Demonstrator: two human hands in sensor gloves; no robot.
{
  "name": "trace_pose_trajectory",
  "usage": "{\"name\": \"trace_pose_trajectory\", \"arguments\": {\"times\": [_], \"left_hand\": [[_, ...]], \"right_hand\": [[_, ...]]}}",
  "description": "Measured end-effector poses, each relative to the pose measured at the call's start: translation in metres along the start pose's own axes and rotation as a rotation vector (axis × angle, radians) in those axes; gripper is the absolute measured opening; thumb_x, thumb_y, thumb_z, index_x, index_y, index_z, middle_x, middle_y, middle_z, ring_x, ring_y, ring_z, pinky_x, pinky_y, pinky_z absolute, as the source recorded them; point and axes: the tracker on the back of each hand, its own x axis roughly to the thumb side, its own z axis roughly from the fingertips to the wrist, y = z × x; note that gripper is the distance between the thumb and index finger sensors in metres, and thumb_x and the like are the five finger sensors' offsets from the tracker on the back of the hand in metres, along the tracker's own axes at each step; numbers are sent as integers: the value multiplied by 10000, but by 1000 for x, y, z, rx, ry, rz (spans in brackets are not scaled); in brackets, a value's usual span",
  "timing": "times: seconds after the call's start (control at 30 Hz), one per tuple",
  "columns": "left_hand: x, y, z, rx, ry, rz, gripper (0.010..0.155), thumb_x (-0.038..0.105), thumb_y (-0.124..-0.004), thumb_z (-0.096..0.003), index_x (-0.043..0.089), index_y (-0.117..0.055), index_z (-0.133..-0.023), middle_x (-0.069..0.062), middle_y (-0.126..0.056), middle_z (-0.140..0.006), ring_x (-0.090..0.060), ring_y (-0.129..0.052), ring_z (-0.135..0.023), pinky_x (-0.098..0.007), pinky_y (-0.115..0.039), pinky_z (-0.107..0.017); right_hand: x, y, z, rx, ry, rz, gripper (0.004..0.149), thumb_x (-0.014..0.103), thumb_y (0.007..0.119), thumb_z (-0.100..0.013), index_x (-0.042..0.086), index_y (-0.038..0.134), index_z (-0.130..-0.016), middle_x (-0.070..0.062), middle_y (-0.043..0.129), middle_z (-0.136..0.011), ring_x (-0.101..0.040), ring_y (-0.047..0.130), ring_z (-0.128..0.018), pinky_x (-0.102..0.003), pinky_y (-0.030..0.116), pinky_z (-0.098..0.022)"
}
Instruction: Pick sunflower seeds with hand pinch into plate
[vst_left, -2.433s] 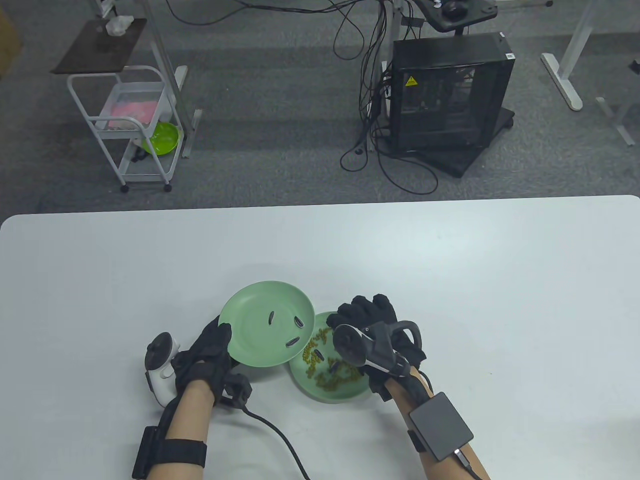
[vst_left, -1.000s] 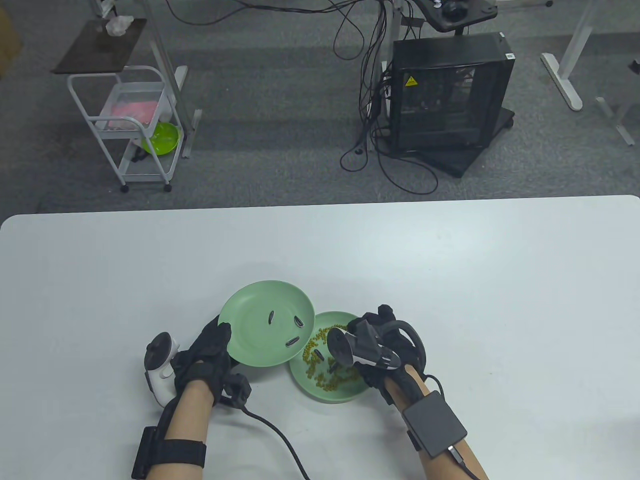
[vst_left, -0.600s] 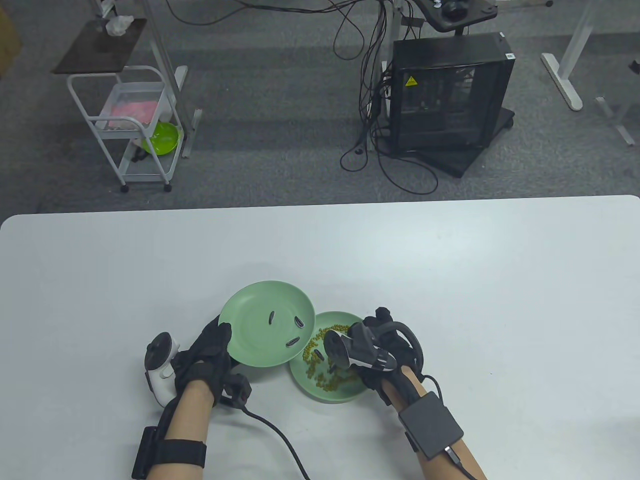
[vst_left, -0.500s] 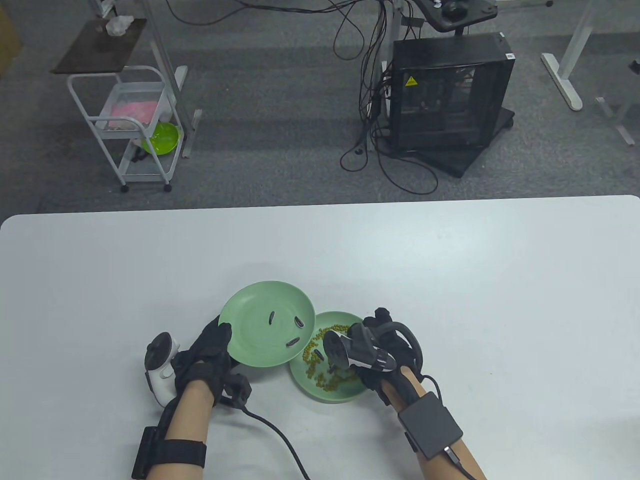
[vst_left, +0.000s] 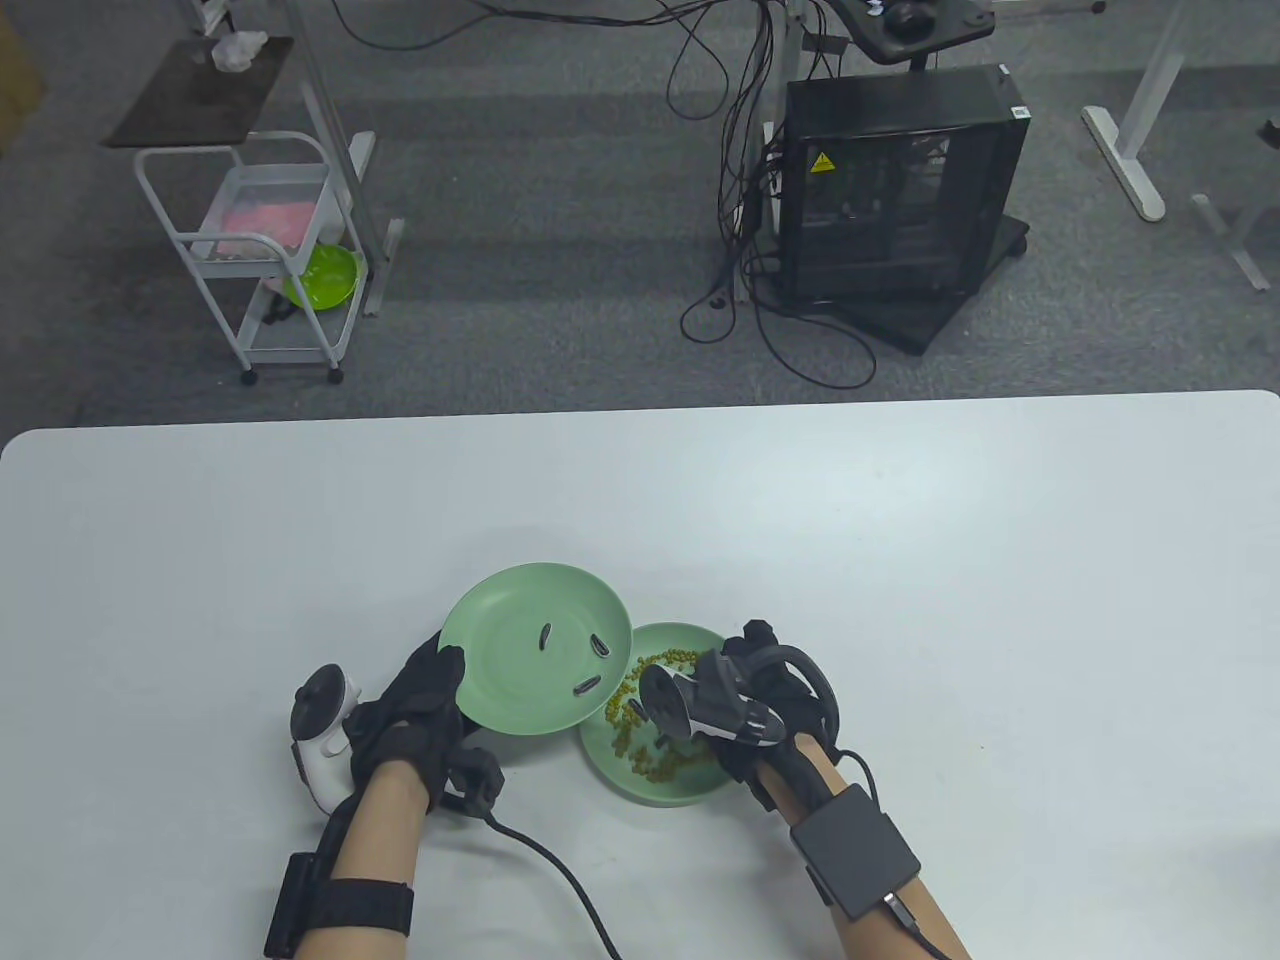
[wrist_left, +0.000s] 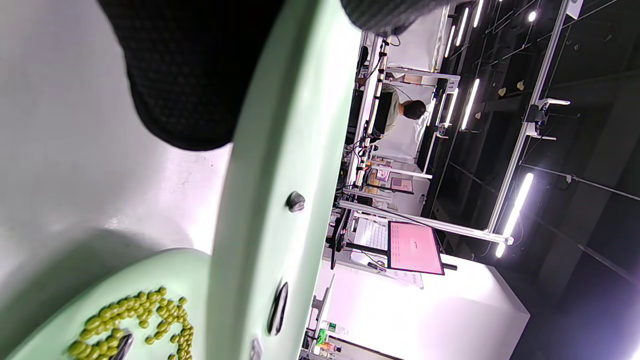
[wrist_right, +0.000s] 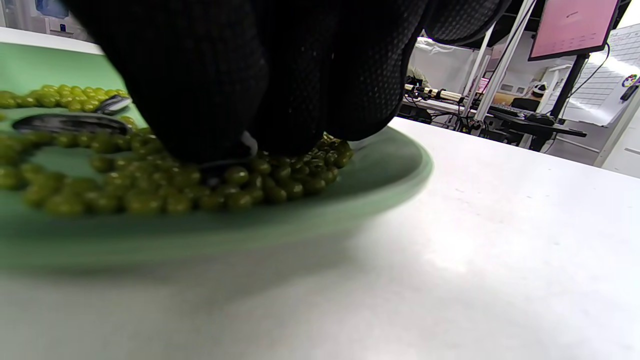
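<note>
Right hand (vst_left: 770, 690) fingertips (wrist_right: 220, 145) down in peas (wrist_right: 150, 195), grip narrow on seed (wrist_right: 235, 150), hold unclear; lift straight, drop on left-held plate (vst_left: 500, 610) at 10 o'clock

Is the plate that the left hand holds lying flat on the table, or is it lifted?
Lifted. The left hand grips the plate by its rim, and its edge overlaps the second plate of green beans.

Left hand (vst_left: 415, 705) grips with thumb up; right hand (vst_left: 770, 700) curls downward.
</note>
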Motion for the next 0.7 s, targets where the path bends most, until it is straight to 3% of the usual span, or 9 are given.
{"name": "trace_pose_trajectory", "arguments": {"times": [0.7], "left_hand": [[-1, -1, 0, -2, 2, -1, 655, 340, -646, -528, 48, -421, -1069, -208, -697, -944, -247, -997, -705, -339, -937, -422]], "right_hand": [[7, -3, 2, -10, -14, 34, 372, 409, 819, -343, 352, 823, -711, 126, 923, -715, -153, 918, -768, -584, 540, -741]]}}
